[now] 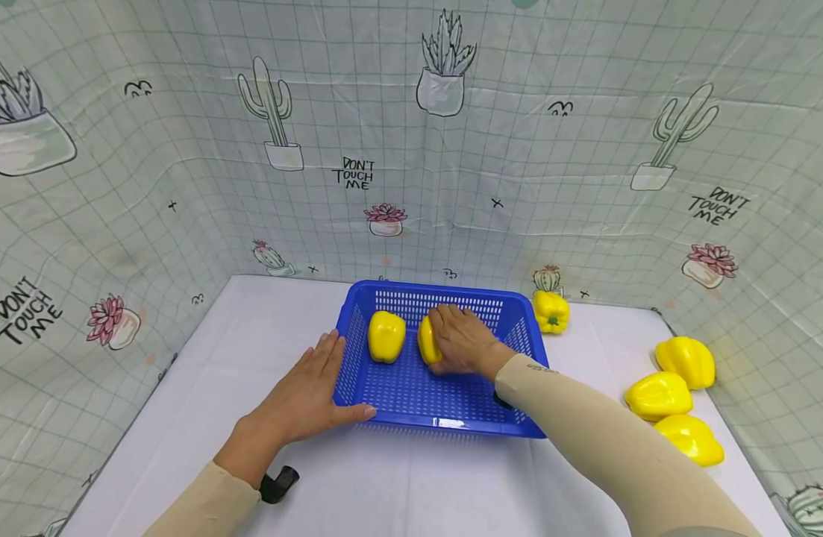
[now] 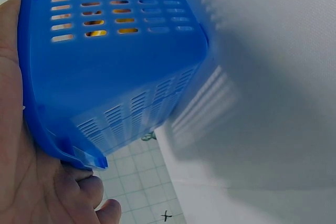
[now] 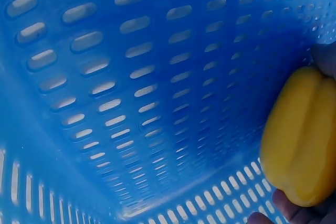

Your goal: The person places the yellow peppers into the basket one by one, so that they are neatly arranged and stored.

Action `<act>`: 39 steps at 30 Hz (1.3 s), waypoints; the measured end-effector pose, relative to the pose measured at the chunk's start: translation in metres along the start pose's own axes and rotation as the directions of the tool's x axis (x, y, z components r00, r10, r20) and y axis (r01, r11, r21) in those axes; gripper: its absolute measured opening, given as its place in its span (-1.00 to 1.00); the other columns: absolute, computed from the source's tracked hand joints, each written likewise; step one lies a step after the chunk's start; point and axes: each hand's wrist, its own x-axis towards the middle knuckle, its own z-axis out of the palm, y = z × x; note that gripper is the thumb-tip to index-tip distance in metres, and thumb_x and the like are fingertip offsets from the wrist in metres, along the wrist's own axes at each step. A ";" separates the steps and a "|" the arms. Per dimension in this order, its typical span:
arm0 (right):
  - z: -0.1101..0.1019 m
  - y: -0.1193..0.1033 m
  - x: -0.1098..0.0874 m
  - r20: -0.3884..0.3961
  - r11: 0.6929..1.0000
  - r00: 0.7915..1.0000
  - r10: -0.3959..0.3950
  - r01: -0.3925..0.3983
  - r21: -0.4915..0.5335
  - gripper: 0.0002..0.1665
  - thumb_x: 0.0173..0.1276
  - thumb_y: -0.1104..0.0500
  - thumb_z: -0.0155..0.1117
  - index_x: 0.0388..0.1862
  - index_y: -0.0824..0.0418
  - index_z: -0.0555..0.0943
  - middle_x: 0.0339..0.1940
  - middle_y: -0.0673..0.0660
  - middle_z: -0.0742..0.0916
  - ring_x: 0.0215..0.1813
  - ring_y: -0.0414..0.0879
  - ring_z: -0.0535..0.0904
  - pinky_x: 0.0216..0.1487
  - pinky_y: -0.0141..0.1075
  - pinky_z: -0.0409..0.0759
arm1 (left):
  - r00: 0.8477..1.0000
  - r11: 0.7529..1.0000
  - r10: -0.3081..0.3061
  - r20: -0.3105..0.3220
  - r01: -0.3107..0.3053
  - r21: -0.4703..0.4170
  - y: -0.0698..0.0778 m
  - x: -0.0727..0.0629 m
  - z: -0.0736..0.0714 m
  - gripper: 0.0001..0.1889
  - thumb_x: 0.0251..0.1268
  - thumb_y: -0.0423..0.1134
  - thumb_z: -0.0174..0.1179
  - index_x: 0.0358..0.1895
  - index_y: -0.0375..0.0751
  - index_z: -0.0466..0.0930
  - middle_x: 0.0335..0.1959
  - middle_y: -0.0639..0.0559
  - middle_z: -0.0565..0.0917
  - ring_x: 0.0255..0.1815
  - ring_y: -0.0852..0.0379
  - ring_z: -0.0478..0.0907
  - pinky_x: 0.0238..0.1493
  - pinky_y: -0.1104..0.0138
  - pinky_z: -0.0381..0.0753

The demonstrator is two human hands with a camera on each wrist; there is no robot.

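A blue plastic basket [image 1: 445,424] with slotted walls stands on the white table. Inside it, my right hand [image 1: 461,339] grips a yellow bell pepper [image 1: 427,341]; in the right wrist view, fingers curl at both ends of that pepper [image 3: 299,140]. Another yellow bell pepper [image 1: 386,337] sits to its left on the basket floor. My left hand [image 1: 304,395] lies against the basket's left side with its fingers extended and the thumb over the front corner. The left wrist view has the palm [image 2: 31,182] along the rim of the basket [image 2: 105,66].
One yellow bell pepper [image 1: 551,312] rests just outside the basket's back right corner. Three more, including a middle pepper [image 1: 659,395], lie grouped near the table's right edge. A cloth [image 1: 438,171] printed with cacti hangs around the back and sides of the white table [image 1: 411,492].
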 end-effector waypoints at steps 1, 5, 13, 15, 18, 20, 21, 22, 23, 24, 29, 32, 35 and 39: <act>0.000 0.000 0.000 0.002 1.000 1.000 0.000 0.000 -0.002 0.00 0.16 -0.43 0.46 0.26 0.26 0.42 -0.07 0.14 0.58 -0.06 0.03 0.51 0.00 -0.13 0.69 | 1.000 1.000 -0.002 0.000 0.002 -0.001 0.000 0.000 0.000 0.37 0.17 0.64 0.16 0.71 -0.38 -0.14 0.76 -0.30 -0.12 0.78 -0.24 -0.16 0.75 -0.09 -0.11; -0.001 0.000 0.001 0.008 1.000 1.000 0.005 -0.005 -0.003 0.01 0.17 -0.44 0.45 0.27 0.27 0.42 -0.04 0.15 0.59 -0.05 0.03 0.52 0.02 -0.13 0.69 | 1.000 1.000 -0.008 0.001 0.008 0.000 0.000 0.000 -0.001 0.38 0.16 0.64 0.16 0.71 -0.38 -0.14 0.76 -0.30 -0.12 0.78 -0.24 -0.16 0.75 -0.09 -0.10; 0.001 0.001 0.003 0.033 1.000 0.999 0.025 -0.025 -0.002 0.06 0.18 -0.45 0.44 0.34 0.27 0.39 0.08 0.18 0.61 0.05 0.05 0.56 0.12 -0.09 0.71 | 1.000 1.000 -0.012 0.002 0.012 -0.007 0.000 0.001 -0.001 0.38 0.15 0.65 0.16 0.71 -0.36 -0.14 0.76 -0.29 -0.12 0.78 -0.23 -0.16 0.75 -0.09 -0.11; 0.001 0.002 0.003 0.032 1.000 0.999 0.027 -0.027 0.000 0.06 0.18 -0.45 0.44 0.34 0.27 0.39 0.09 0.18 0.61 0.06 0.05 0.56 0.13 -0.09 0.71 | 1.000 1.000 -0.009 0.000 0.009 -0.009 0.000 0.001 0.000 0.38 0.15 0.65 0.16 0.71 -0.36 -0.14 0.76 -0.29 -0.12 0.78 -0.23 -0.16 0.75 -0.08 -0.11; 0.002 0.002 0.004 0.038 1.000 0.999 0.031 -0.031 0.000 0.07 0.18 -0.46 0.43 0.35 0.27 0.39 0.09 0.18 0.61 0.06 0.05 0.56 0.14 -0.09 0.70 | 1.000 1.000 -0.003 -0.004 0.003 -0.009 0.000 0.001 0.000 0.38 0.15 0.65 0.15 0.71 -0.37 -0.14 0.76 -0.29 -0.11 0.78 -0.23 -0.16 0.75 -0.08 -0.10; 0.002 0.002 0.004 0.040 0.999 0.999 0.032 -0.032 -0.001 0.07 0.18 -0.47 0.42 0.35 0.27 0.38 0.09 0.18 0.60 0.06 0.05 0.56 0.14 -0.09 0.70 | 1.000 1.000 0.002 -0.008 -0.002 -0.009 -0.001 0.001 0.000 0.38 0.16 0.65 0.16 0.71 -0.38 -0.13 0.76 -0.30 -0.11 0.78 -0.24 -0.16 0.75 -0.09 -0.10; 0.002 0.002 0.004 0.040 0.999 0.999 0.032 -0.032 -0.001 0.07 0.18 -0.47 0.42 0.36 0.27 0.38 0.08 0.17 0.60 0.06 0.05 0.56 0.14 -0.09 0.70 | 1.000 1.000 0.003 -0.010 -0.003 -0.009 -0.001 0.001 0.001 0.38 0.16 0.65 0.16 0.71 -0.38 -0.13 0.76 -0.30 -0.11 0.78 -0.24 -0.15 0.75 -0.09 -0.09; 0.002 0.002 0.004 0.041 0.999 0.999 0.032 -0.032 -0.003 0.07 0.18 -0.47 0.42 0.36 0.27 0.38 0.09 0.17 0.60 0.06 0.05 0.56 0.14 -0.09 0.70 | 1.000 1.000 0.005 -0.011 -0.005 -0.008 -0.001 0.001 0.001 0.38 0.16 0.65 0.16 0.71 -0.38 -0.13 0.76 -0.31 -0.11 0.78 -0.24 -0.15 0.75 -0.09 -0.09; 0.002 0.002 0.004 0.038 0.999 0.999 0.032 -0.032 0.000 0.07 0.18 -0.46 0.42 0.36 0.27 0.39 0.09 0.17 0.61 0.07 0.05 0.56 0.13 -0.09 0.70 | 1.000 1.000 0.006 -0.013 -0.006 -0.008 -0.001 0.001 0.001 0.38 0.16 0.64 0.16 0.71 -0.39 -0.13 0.76 -0.31 -0.11 0.78 -0.24 -0.15 0.75 -0.09 -0.09; 0.002 0.002 0.004 0.036 0.999 0.999 0.032 -0.032 0.001 0.07 0.18 -0.46 0.42 0.36 0.27 0.39 0.09 0.17 0.61 0.07 0.05 0.56 0.13 -0.09 0.70 | 1.000 1.000 0.007 -0.013 -0.007 -0.008 -0.001 0.001 0.001 0.38 0.17 0.64 0.16 0.71 -0.39 -0.13 0.76 -0.31 -0.11 0.78 -0.25 -0.15 0.75 -0.09 -0.09; 0.002 0.003 0.003 0.027 0.999 0.999 0.034 -0.034 0.004 0.07 0.18 -0.46 0.42 0.36 0.27 0.38 0.11 0.18 0.61 0.09 0.06 0.56 0.13 -0.08 0.69 | 1.000 1.000 0.009 -0.016 -0.009 -0.010 -0.001 0.000 0.001 0.38 0.17 0.64 0.16 0.71 -0.39 -0.13 0.76 -0.31 -0.11 0.78 -0.25 -0.15 0.74 -0.10 -0.08; 0.002 0.003 0.003 0.022 0.999 0.999 0.033 -0.033 0.004 0.09 0.18 -0.46 0.42 0.37 0.28 0.38 0.13 0.19 0.61 0.11 0.07 0.57 0.14 -0.07 0.70 | 1.000 1.000 0.012 -0.017 -0.012 -0.010 -0.001 0.000 0.001 0.37 0.17 0.64 0.16 0.71 -0.39 -0.12 0.76 -0.31 -0.11 0.78 -0.25 -0.15 0.74 -0.10 -0.08; 0.002 0.003 0.003 0.018 1.000 0.999 0.031 -0.031 0.006 0.11 0.17 -0.47 0.42 0.39 0.29 0.37 0.15 0.20 0.62 0.12 0.07 0.57 0.15 -0.06 0.70 | 1.000 1.000 0.016 -0.016 -0.016 -0.004 -0.001 0.000 0.001 0.37 0.18 0.64 0.15 0.70 -0.40 -0.12 0.76 -0.32 -0.11 0.78 -0.25 -0.15 0.74 -0.10 -0.08; 0.003 0.003 0.003 0.018 1.000 0.999 0.030 -0.030 0.005 0.15 0.17 -0.47 0.41 0.43 0.31 0.36 0.18 0.21 0.62 0.15 0.08 0.58 0.18 -0.05 0.70 | 1.000 1.000 0.018 -0.015 -0.018 0.001 -0.001 -0.001 0.001 0.37 0.18 0.65 0.14 0.70 -0.40 -0.12 0.76 -0.32 -0.11 0.78 -0.25 -0.15 0.74 -0.10 -0.07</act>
